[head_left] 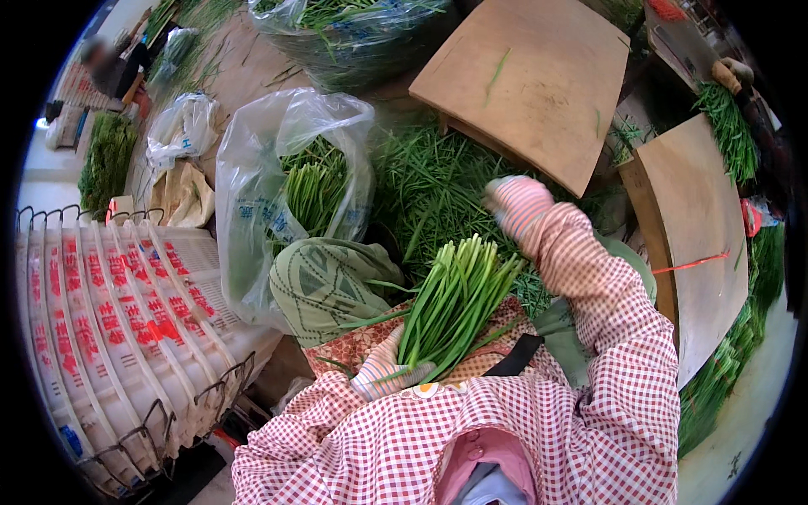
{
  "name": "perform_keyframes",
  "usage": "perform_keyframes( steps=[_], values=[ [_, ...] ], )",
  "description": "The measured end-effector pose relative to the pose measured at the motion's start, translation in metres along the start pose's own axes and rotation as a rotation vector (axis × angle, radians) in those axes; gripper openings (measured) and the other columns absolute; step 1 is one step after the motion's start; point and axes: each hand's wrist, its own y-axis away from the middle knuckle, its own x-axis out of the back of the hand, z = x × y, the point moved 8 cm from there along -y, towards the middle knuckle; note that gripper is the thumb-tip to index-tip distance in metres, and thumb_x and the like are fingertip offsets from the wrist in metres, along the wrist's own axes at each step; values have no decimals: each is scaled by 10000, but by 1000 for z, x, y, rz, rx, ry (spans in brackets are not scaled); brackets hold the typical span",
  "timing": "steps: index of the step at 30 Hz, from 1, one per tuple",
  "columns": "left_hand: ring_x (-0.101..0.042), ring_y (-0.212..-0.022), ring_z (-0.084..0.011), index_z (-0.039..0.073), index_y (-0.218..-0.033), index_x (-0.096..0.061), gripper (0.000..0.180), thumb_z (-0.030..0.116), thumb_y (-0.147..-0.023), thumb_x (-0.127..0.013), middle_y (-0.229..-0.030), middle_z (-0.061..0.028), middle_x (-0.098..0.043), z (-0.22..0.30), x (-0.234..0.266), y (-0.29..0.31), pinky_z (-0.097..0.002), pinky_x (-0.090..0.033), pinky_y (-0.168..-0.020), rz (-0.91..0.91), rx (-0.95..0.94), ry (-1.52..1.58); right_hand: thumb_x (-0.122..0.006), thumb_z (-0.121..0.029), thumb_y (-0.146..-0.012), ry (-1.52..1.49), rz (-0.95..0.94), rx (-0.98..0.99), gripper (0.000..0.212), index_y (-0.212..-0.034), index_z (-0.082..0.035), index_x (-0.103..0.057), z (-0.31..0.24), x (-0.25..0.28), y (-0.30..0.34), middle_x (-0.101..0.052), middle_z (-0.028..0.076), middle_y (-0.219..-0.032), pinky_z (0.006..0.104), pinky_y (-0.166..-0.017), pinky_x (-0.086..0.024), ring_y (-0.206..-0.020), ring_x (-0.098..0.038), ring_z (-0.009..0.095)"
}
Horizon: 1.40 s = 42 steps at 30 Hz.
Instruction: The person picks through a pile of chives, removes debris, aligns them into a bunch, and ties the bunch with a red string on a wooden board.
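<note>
A thick bunch of garlic chives (454, 307) lies across my lap, its pale cut ends pointing away from me. My left hand (389, 368), in a striped glove, is wrapped round its near, leafy part. Farther out to the right, my right hand (522, 206) wears the same kind of glove and hangs over a pile of loose green leaves (438, 185). Motion smears its fingers, so I cannot make out whether they hold anything. Left of the pile, a clear plastic bag (244, 194) stands with its mouth spread, and more chives (316, 189) are inside.
A wooden board (539, 80) stands beyond the pile, with another tabletop (694, 227) to the right. On the left is a white crate (126, 311) with red printing. A large filled bag (353, 50) sits at the back; a person (118, 67) sits far left.
</note>
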Motion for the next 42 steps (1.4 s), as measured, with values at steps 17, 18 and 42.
perform_keyframes(
  steps=[17,18,42],
  values=[
    [-555,-1151,-300,6,-1424,-272,917,264,-700,-771,-1234,-227,-556,18,-11,-4,-366,-444,-966,-56,-7,-641,-591,-241,-871,-580,-129,754,224,-965,-43,-635,-119,-10,94,-636,169,-837,428,-713,-504,-790,-620,359],
    [-570,-1131,-327,8,-1415,-286,908,295,-699,-766,-1208,-242,-568,18,-11,-2,-373,-455,-950,-69,23,-708,-589,-214,-873,-678,-112,688,207,-963,-31,-628,-114,-9,92,-635,168,-842,419,-709,-506,-780,-621,355],
    [-542,-1165,-253,73,-1387,-357,596,2,-836,-574,-1302,-163,-508,-20,-22,4,-337,-465,-972,-120,118,41,-626,-359,-885,-1216,-350,-92,521,-1287,-58,-487,-77,-12,92,-592,38,-856,255,-494,-459,-553,-521,122]
  ],
)
